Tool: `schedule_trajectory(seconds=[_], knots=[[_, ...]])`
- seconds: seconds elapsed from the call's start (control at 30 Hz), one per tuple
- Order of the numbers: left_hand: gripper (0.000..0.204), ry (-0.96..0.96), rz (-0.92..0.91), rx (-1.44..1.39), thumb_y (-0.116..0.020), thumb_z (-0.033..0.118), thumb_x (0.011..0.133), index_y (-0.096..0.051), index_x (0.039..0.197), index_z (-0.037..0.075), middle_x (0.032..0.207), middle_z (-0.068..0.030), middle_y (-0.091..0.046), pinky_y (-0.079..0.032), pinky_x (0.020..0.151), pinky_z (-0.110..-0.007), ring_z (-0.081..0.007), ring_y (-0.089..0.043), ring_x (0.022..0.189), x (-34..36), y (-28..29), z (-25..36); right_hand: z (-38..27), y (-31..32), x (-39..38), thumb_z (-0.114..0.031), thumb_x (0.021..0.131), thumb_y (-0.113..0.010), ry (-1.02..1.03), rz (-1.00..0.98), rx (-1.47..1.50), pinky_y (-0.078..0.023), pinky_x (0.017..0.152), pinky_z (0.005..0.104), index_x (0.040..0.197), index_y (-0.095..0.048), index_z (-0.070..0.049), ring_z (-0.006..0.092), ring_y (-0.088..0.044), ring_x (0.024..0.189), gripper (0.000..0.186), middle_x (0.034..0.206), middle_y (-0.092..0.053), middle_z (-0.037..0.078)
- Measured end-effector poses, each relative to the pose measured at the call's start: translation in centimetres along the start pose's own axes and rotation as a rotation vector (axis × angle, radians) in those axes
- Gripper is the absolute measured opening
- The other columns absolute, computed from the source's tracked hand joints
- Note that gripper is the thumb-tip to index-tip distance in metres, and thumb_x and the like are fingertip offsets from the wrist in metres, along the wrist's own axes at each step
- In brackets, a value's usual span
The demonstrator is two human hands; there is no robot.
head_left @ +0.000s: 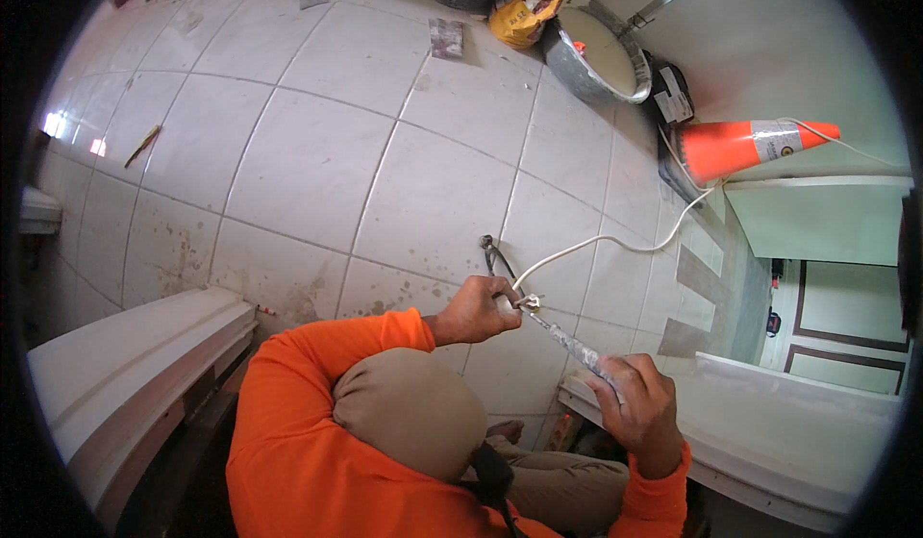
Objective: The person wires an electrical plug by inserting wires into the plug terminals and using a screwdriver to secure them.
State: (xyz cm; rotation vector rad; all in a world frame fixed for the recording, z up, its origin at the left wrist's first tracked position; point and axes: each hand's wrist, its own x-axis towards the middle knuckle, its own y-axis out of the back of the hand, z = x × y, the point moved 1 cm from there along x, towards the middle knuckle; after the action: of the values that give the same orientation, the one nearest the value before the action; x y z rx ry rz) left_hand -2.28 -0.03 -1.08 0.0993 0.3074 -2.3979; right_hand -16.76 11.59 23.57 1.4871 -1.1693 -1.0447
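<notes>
White tiled floor (317, 173), dusty, 2 orange sleeves over it. Metal basin (596, 52) and orange cone (745, 146) far right. White cable (615, 243) running in toward left hand (476, 309), fist clamped on plug end (524, 302). Right hand (636, 405) wrapped tight around screwdriver (577, 348), tip touching plug, just beside left fingers.

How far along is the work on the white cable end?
Done: the white cable already lies across the tiled floor. In hand: the left hand pinches the cable end at a small metal fitting; the right hand holds a paint-stained screwdriver against it. Left: the fitting is not yet released; the pliers lie unused.
</notes>
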Motion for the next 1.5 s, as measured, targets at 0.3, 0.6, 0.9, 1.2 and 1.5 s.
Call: schedule_trajectory(seconds=[0.3,0.6,0.9,1.2,1.5], knots=[[0.025,0.075,-0.021,0.058,-0.076,0.016,0.077,-0.070,0.093,-0.002,0.076,-0.0097,-0.066,-0.051,0.066,-0.034,-0.0155,-0.060,0.070,-0.2,0.5,1.7,0.5,-0.6,0.1,-0.020,0.084,-0.081,0.124,0.122,-0.017,-0.057,0.056,0.0329,0.110,-0.063,-0.007,0.0262,-0.069,0.071,0.034,0.090,-0.067,0.014],[0.024,0.021,0.018,0.046,-0.077,0.015,0.076,-0.070,0.092,-0.002,0.073,-0.0090,-0.065,-0.051,0.064,-0.032,-0.0130,-0.059,0.069,-0.2,0.7,1.8,0.5,-1.2,0.5,-0.014,0.083,-0.082,0.118,0.234,0.126,-0.058,0.057,0.0341,0.103,-0.062,-0.002,0.0247,-0.070,0.069,0.030,0.090,-0.068,0.016],[0.024,-0.043,0.007,0.043,-0.077,0.013,0.079,-0.069,0.095,-0.003,0.073,-0.0051,-0.064,-0.048,0.058,-0.029,-0.0103,-0.057,0.066,-0.4,0.5,1.1,-0.1,-1.1,-0.5,-0.016,0.081,-0.083,-0.058,0.242,0.091,-0.055,0.053,0.0332,0.100,-0.060,-0.001,0.0246,-0.072,0.067,0.033,0.087,-0.070,0.019],[0.022,-0.018,0.014,0.049,-0.077,0.013,0.077,-0.069,0.092,-0.001,0.072,-0.0046,-0.063,-0.049,0.061,-0.030,-0.0104,-0.056,0.067,-0.2,0.6,0.7,0.3,-2.2,-0.5,-0.027,0.084,-0.084,0.129,0.282,0.167,-0.061,0.069,0.0380,0.103,-0.056,-0.002,0.0322,-0.073,0.084,0.041,0.097,-0.070,0.022],[0.021,-0.080,0.047,0.046,-0.078,0.013,0.078,-0.070,0.092,-0.001,0.075,-0.0065,-0.065,-0.049,0.062,-0.031,-0.0118,-0.057,0.068,0.2,0.5,0.4,0.6,-2.7,0.9,-0.026,0.085,-0.082,0.208,0.386,0.161,-0.063,0.069,0.0389,0.101,-0.057,-0.003,0.0311,-0.074,0.078,0.038,0.090,-0.071,0.019]])
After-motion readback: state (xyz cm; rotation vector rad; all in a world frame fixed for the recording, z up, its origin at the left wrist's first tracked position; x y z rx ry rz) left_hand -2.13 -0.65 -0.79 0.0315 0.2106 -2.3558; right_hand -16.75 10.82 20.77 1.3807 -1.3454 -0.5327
